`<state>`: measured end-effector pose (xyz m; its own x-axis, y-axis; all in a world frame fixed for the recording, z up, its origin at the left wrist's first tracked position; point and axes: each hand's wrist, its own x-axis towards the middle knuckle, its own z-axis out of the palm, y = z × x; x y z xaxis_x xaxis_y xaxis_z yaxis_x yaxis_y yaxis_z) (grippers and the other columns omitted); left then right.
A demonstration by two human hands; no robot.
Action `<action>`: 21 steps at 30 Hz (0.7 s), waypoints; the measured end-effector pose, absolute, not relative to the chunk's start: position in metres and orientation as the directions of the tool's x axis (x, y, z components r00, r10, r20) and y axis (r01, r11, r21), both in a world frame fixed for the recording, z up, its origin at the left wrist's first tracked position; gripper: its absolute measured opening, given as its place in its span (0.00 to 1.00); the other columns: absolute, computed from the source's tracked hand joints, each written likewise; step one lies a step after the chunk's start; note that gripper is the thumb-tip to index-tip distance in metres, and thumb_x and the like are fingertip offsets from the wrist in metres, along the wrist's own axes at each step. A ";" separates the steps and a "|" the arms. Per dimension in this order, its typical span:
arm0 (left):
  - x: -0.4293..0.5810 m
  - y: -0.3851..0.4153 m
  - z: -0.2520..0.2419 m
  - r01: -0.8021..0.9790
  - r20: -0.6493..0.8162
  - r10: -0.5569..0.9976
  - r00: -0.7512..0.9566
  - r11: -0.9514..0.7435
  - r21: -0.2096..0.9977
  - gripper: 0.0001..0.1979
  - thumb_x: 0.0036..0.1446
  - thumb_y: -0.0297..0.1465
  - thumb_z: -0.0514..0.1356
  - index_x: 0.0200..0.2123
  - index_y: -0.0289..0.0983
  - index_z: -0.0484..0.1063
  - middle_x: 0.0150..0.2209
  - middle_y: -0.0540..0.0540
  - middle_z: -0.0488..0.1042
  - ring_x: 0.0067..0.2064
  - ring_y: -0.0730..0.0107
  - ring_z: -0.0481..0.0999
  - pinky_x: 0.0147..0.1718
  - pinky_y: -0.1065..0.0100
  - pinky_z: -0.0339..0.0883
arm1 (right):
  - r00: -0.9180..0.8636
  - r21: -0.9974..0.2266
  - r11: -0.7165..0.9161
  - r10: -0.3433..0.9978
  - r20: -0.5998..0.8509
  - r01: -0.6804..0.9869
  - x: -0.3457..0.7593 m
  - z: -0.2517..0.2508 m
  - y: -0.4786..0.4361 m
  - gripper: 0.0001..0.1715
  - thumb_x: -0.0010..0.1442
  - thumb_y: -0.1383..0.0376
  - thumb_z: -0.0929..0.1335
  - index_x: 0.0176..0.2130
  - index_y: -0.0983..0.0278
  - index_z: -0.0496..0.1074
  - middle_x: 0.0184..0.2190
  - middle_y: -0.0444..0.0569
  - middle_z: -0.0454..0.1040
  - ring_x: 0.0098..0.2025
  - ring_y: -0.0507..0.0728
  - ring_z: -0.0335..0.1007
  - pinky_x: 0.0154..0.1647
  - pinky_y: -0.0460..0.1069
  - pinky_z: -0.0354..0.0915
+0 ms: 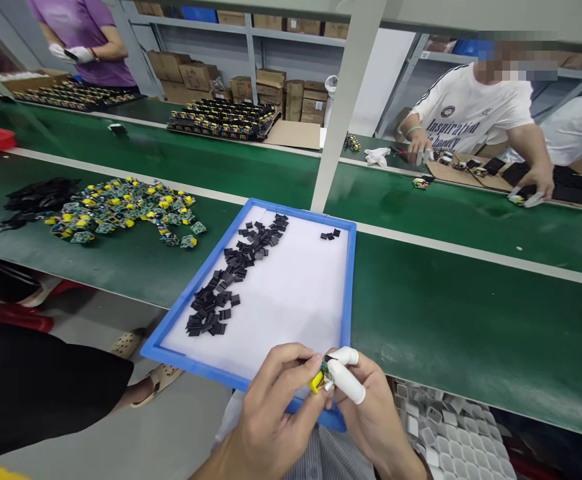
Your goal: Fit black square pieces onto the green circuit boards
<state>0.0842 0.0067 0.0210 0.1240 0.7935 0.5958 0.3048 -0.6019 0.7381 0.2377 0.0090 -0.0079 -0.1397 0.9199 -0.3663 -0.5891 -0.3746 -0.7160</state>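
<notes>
My left hand (281, 400) and my right hand (361, 400) meet over the near edge of a blue-rimmed tray (351, 287). Between their fingertips they hold a small part with a yellow block (316, 381) and a bit of green board; the fingers hide much of it. White covers sit on two fingertips of my right hand. Black plastic pieces (213, 300) lie in a band along the tray's left side, and a few more black pieces (330, 235) are near its far right corner.
Green boards with yellow parts (125, 203) are heaped left of the tray, beside black pieces (41, 197). Past a metal post (343, 100), two people handle parts across the bench. White plastic pieces (451, 427) fill a container at lower right.
</notes>
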 end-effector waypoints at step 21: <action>0.082 0.010 0.022 0.296 0.618 0.782 0.086 -0.612 0.733 0.23 0.56 0.14 0.64 0.54 0.34 0.74 0.47 0.42 0.73 0.45 0.66 0.80 0.40 0.68 0.81 | -0.368 -0.414 -0.562 0.808 -0.461 -0.716 0.230 -0.001 0.011 0.17 0.49 0.61 0.82 0.34 0.66 0.78 0.22 0.44 0.77 0.20 0.49 0.69 0.19 0.41 0.66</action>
<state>0.0823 0.0096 0.0223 0.0863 0.7815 0.6179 0.2961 -0.6123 0.7331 0.2299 0.0108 -0.0005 -0.3680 0.8078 -0.4605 -0.7158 -0.5622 -0.4141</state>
